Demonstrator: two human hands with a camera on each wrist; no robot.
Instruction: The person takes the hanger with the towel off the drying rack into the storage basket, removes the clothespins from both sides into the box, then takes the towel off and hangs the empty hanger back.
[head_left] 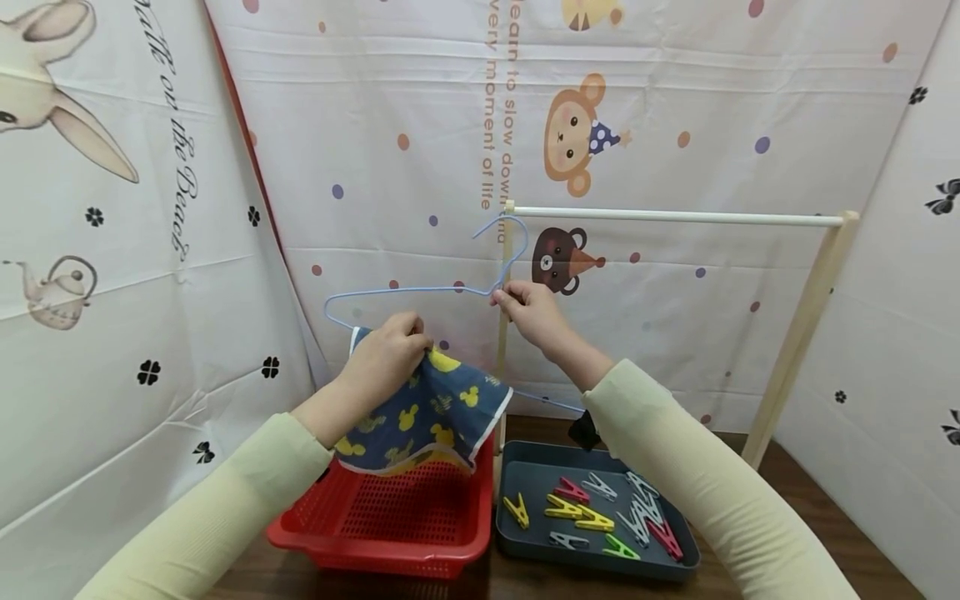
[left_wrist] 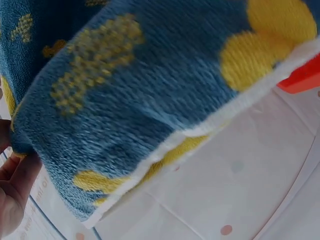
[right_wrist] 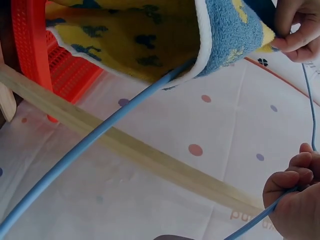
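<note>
A blue towel [head_left: 416, 421] with yellow mouse-head shapes and white edging hangs from my left hand [head_left: 386, 358], which pinches its upper part. My right hand [head_left: 534, 315] grips a light blue wire hanger [head_left: 405, 289] just under the hook, and the hook rises above the fingers. In the right wrist view the hanger's wire [right_wrist: 135, 102] runs into the towel's fold, where the yellow reverse side shows. The towel [left_wrist: 140, 85] fills much of the left wrist view, with left fingers at its edge. Part of the hanger is hidden behind the towel.
Beneath the towel stands a red plastic basket [head_left: 480, 533]. To its right, a dark grey tray [head_left: 517, 546] holds several coloured clothespins. Behind is a wooden rack with a white rail [head_left: 675, 217]. Printed sheets [head_left: 405, 200] surround the brown tabletop.
</note>
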